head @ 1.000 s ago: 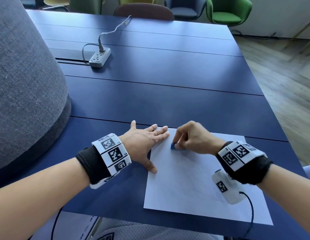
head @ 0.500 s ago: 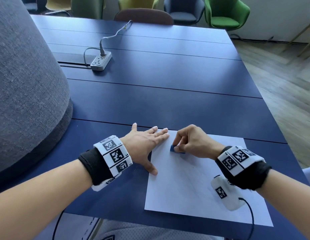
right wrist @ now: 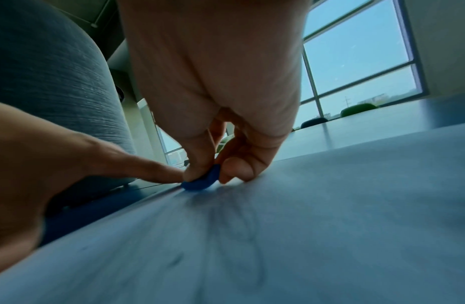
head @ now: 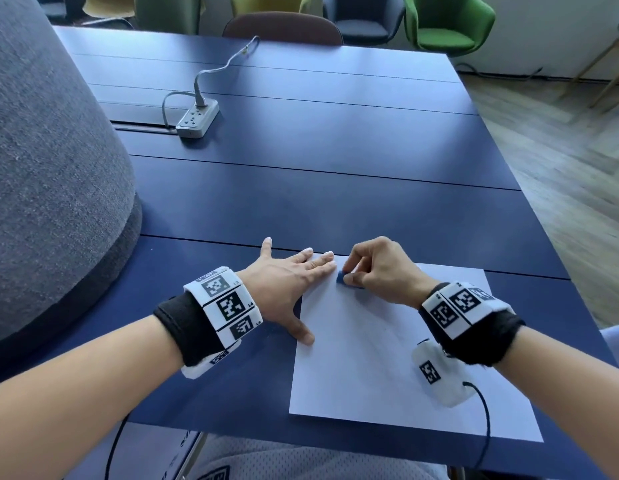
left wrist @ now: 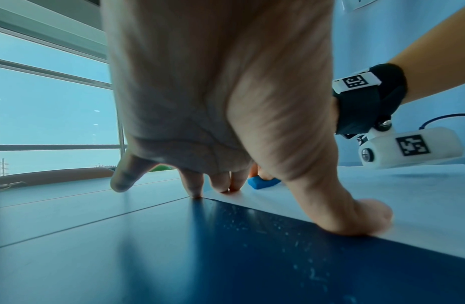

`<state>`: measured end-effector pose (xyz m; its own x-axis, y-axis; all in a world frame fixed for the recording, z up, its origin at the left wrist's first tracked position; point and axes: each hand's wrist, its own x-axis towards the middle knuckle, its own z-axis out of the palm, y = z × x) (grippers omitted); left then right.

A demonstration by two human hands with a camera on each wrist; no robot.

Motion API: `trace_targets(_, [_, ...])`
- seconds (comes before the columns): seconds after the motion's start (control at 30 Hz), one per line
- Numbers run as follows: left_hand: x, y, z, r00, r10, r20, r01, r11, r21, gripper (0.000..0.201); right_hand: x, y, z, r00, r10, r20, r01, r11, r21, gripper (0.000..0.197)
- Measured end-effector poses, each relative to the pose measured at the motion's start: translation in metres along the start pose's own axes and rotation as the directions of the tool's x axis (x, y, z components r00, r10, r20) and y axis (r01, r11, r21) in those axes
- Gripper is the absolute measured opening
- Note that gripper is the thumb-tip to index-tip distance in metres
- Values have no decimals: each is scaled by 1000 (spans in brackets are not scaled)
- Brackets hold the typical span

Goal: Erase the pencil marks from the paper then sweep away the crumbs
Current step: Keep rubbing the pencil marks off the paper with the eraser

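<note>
- A white rectangular sheet of paper (head: pixel 398 358) is laid flat on the dark blue counter (head: pixel 301 202), near the edge closest to the person.
- A small blue eraser (head: pixel 341 278) is pressed onto the far left corner of the paper, pinched between the thumb and curled fingers (right wrist: pixel 236 168) of the right hand (head: pixel 380 268).
- Most of the eraser is hidden by that hand in the head view; only a rounded blue end is seen in the right wrist view (right wrist: pixel 200 181) and the left wrist view (left wrist: pixel 262 182).
- The left hand (head: pixel 283 289) is spread flat with straight fingers across the left edge of the paper; nothing is gripped by it.
- Its thumb (left wrist: pixel 356 218) is pressed on the paper's left edge, and the fingertips (left wrist: pixel 221 183) rest at the far corner, just beside the eraser.
- Faint grey pencil marks (right wrist: pixel 239 226) are seen on the paper nearer the person than the eraser; they are blurred and their shape cannot be made out.
- Pale specks (left wrist: pixel 265 226) are scattered on the counter just left of the paper; whether they are crumbs cannot be told.
- A grey power strip (head: pixel 197 119) with a cable lies well beyond the paper.
- A grey fabric-covered rounded form (head: pixel 41 168), cut off by the frame, stands to the left of the paper.
</note>
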<state>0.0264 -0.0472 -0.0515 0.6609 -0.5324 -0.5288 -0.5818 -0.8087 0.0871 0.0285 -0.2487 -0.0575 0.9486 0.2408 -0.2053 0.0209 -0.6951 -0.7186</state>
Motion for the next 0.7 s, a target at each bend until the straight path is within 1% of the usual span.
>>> trace_targets(0.03, [0, 0, 0, 1000, -2, 4, 2, 1000, -1, 126, -5, 0, 1, 998, -17, 60, 17, 1000, 2, 4])
trace_targets(0.07, [0, 0, 0, 1000, -3, 7, 3, 1000, -3, 126, -10, -1, 4, 988, -33, 154, 34, 999, -5, 4])
trace_targets(0.1, [0, 0, 0, 1000, -1, 10, 1, 1000, -4, 125, -16, -3, 6, 969, -40, 245, 46, 999, -19, 4])
trace_targets(0.13, [0, 0, 0, 1000, 1, 13, -1, 1000, -5, 124, -18, -5, 7, 954, -38, 298, 53, 998, -40, 5])
trace_targets(0.17, [0, 0, 0, 1000, 2, 16, -2, 1000, -6, 123, -17, -5, 6, 956, -36, 292, 54, 997, -55, 5])
trace_targets(0.23, [0, 0, 0, 1000, 4, 19, -4, 1000, -3, 123, -12, -2, 5, 986, -35, 164, 44, 998, -48, 6])
trace_targets(0.27, [1, 0, 0, 1000, 3, 18, -3, 1000, -1, 123, -12, -2, 6, 993, -35, 116, 39, 999, -32, 6])
trace_targets(0.3, [1, 0, 0, 1000, 4, 17, -4, 1000, 3, 123, -15, -1, 7, 993, -40, 113, 43, 999, -17, 6])
trace_targets(0.33, [1, 0, 0, 1000, 3, 18, -3, 1000, 4, 123, -18, -1, 8, 985, -56, 163, 57, 998, -6, 7])
trace_targets(0.4, [1, 0, 0, 1000, 3, 19, -3, 1000, 5, 123, -28, -4, 12, 938, -82, 337, 96, 995, -26, 8])
trace_targets(0.43, [1, 0, 0, 1000, 3, 18, -3, 1000, 5, 123, -30, -6, 12, 921, -88, 380, 113, 993, -45, 9])
trace_targets(0.47, [1, 0, 0, 1000, 2, 16, -2, 1000, 5, 123, -28, -6, 12, 927, -89, 364, 116, 992, -52, 8])
trace_targets(0.53, [0, 0, 0, 1000, 1, 15, -1, 1000, 4, 123, -23, -6, 12, 966, -90, 243, 98, 995, -21, 4])
trace_targets(0.57, [0, 1, 0, 1000, -1, 16, 1, 1000, -1, 123, -23, -5, 14, 974, -91, 208, 94, 996, -5, 4])
trace_targets(0.6, [0, 1, -1, 1000, -3, 18, 3, 1000, -5, 123, -26, -4, 14, 972, -100, 213, 102, 995, 2, 5])
trace_targets(0.63, [0, 1, -1, 1000, -3, 18, 4, 1000, -8, 123, -30, -2, 15, 959, -116, 260, 121, 993, -5, 7])
trace_targets(0.7, [0, 1, -1, 1000, -2, 17, 2, 1000, -7, 123, -39, -3, 17, 898, -131, 419, 163, 986, -39, 11])
